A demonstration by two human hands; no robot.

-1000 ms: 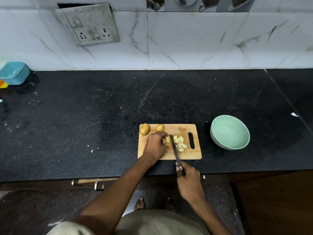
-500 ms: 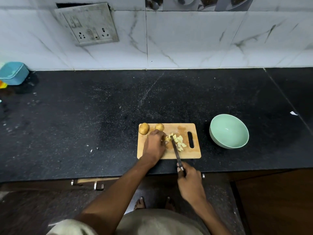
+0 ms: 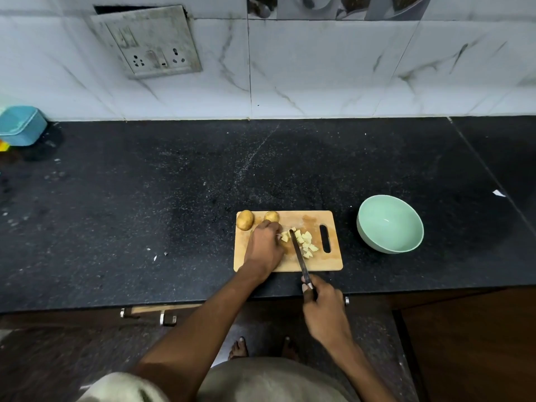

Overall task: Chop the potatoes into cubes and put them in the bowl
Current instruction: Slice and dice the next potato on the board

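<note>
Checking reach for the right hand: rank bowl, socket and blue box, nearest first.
From the right hand:
1. Bowl, to its right on the counter.
2. Socket, up on the wall, left.
3. Blue box, far left by the wall.

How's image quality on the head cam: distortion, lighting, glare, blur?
Head view: wide-angle bowing bends the counter edge and tile lines; lighting dim and even, soft shadow right of the bowl; faint sheen on the wall tiles, no harsh glare; knife and potato cubes reasonably sharp, no obvious motion blur.

Two potatoes (image 3: 245, 219) at cutting board's (image 3: 316, 264) far-left edge, bowl (image 3: 390, 224) right of board
</note>
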